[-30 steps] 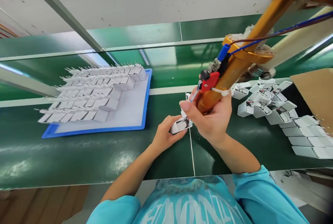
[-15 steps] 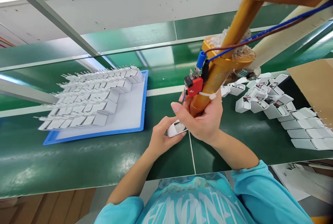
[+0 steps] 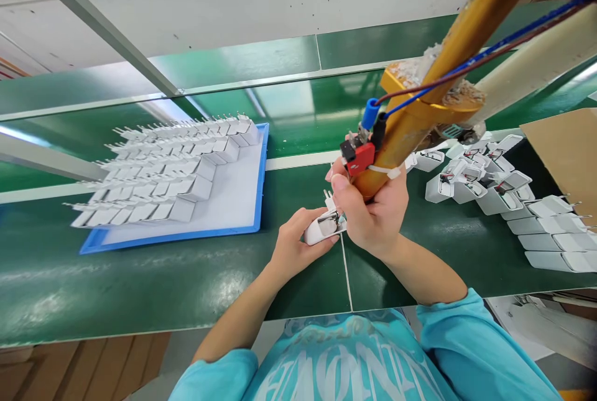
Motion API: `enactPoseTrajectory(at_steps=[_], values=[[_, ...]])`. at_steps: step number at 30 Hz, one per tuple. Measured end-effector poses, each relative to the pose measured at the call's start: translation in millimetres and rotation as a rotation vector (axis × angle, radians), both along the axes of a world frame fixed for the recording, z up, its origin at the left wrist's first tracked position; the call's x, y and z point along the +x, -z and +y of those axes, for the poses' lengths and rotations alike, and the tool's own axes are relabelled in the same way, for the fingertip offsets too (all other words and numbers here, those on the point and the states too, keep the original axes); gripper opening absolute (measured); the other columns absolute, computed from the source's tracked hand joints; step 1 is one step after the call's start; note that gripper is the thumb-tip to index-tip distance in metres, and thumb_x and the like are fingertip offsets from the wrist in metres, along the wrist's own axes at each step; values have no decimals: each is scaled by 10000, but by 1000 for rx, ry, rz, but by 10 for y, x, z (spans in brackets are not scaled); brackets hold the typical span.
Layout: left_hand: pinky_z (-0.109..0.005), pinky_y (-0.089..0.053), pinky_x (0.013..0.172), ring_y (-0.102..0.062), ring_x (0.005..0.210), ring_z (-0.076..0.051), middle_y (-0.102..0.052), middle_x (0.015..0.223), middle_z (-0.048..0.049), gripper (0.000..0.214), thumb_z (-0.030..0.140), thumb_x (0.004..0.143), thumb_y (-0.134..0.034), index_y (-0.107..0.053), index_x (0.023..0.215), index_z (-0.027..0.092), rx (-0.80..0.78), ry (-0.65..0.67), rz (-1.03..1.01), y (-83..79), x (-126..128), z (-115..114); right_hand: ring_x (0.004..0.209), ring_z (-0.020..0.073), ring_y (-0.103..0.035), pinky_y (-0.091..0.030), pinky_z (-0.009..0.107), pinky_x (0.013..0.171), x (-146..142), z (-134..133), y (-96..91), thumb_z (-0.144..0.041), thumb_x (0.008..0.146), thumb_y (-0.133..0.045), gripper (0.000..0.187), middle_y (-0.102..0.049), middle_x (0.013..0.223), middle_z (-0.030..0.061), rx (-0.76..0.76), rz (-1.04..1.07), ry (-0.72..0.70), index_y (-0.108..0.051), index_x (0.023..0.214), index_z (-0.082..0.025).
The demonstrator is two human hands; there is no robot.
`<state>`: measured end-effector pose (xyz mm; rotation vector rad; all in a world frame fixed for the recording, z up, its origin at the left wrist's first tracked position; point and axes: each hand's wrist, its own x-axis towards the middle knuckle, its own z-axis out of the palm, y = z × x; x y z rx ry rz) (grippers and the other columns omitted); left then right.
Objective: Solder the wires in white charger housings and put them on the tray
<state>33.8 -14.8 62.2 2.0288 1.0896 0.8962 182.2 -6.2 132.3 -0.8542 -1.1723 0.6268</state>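
My left hand [image 3: 295,240] grips a small white charger housing [image 3: 325,226] on the green table, its open side facing up and its metal prongs pointing away from me. My right hand [image 3: 375,208] is wrapped around the lower end of a hanging gold-coloured tool [image 3: 410,124], thumb resting by its red switch block [image 3: 360,156]. The tool's tip sits just over the housing and is hidden behind my fingers. Blue and brown wires run from the tool up to the right.
A blue tray [image 3: 242,225] at the left holds several rows of white housings [image 3: 163,171] on a white sheet. A loose pile of white housings [image 3: 494,193] lies at the right, beside a cardboard box [image 3: 566,152]. A metal rail [image 3: 93,22] crosses overhead at the left.
My right hand has pulled the tool down closer to the housing, and its thumb now lies against the red switch. The left hand has tilted the housing so its open side shows.
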Motion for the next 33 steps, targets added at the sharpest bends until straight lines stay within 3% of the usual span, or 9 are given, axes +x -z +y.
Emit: enactPoseTrajectory(at_steps=[5,10,15,18,25,33], values=[[-267,-483,641,-581,668,-159,-679,802,-34,331,407,815,-679,-694,1049,175,1,-6,-10,5,9,0,602,121,-612,-526,280,563,-16,-4,-15,-267,802,-650,228,-595,695,-63,-11,-4,24,-482,956,-265],[-268,-482,631,-612,674,-169,-686,784,-31,341,371,822,-690,-691,1099,172,10,11,-28,58,8,-2,457,70,-467,-456,252,488,-29,-8,-48,-233,774,-686,267,-512,621,-107,40,-2,39,-467,923,-268],[-311,-541,748,-685,848,-221,-736,1008,-89,376,306,826,-675,-644,1168,155,-104,38,-74,122,67,-11,455,67,-459,-420,237,431,-20,-7,-44,-262,752,-738,340,-532,662,-96,61,2,7,-486,980,-274],[-319,-566,764,-694,866,-229,-741,954,-74,368,299,798,-693,-631,1135,166,-187,51,-90,177,142,-33,445,65,-436,-427,239,424,-27,-20,-49,-265,747,-758,370,-520,661,-97,61,4,-4,-490,1003,-281],[-311,-596,716,-698,819,-222,-727,924,-63,521,307,721,-750,-580,1196,177,-195,37,-151,277,292,-112,617,129,-562,-551,316,580,-80,-63,-87,-252,742,-763,341,-509,661,-75,107,10,19,-486,939,-280],[-326,-591,721,-697,877,-239,-708,993,-97,415,329,718,-725,-568,1066,168,-74,-11,-244,300,315,-182,565,117,-564,-522,295,533,-72,-118,-37,-197,837,-601,248,-590,749,-37,73,17,-86,-526,1062,-269]])
